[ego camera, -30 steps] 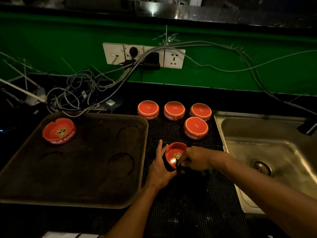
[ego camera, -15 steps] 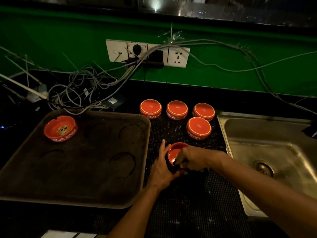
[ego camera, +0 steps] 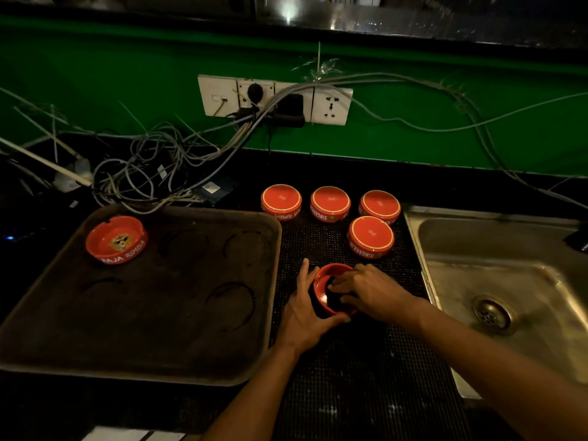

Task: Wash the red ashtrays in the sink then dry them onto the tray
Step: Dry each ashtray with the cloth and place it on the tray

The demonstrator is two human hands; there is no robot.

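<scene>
A red ashtray [ego camera: 324,281] stands tilted on the black mat, held at its left side by my left hand [ego camera: 305,308]. My right hand [ego camera: 369,291] presses a dark cloth, barely visible, into its bowl. Several more red ashtrays lie upside down on the mat behind, the nearest one [ego camera: 370,236] just above my right hand. One ashtray [ego camera: 116,239] sits upright at the far left corner of the brown tray [ego camera: 159,361]. The steel sink [ego camera: 509,281] lies to the right.
A tangle of grey cables [ego camera: 143,176] lies behind the tray, running up to a white socket strip [ego camera: 273,98] on the green wall. The sink drain [ego camera: 493,313] is uncovered. A dark tap part [ego camera: 577,238] shows at the right edge.
My right hand has pushed deeper into the ashtray's bowl, covering the logo that showed a second ago. The left hand keeps its hold on the rim.
</scene>
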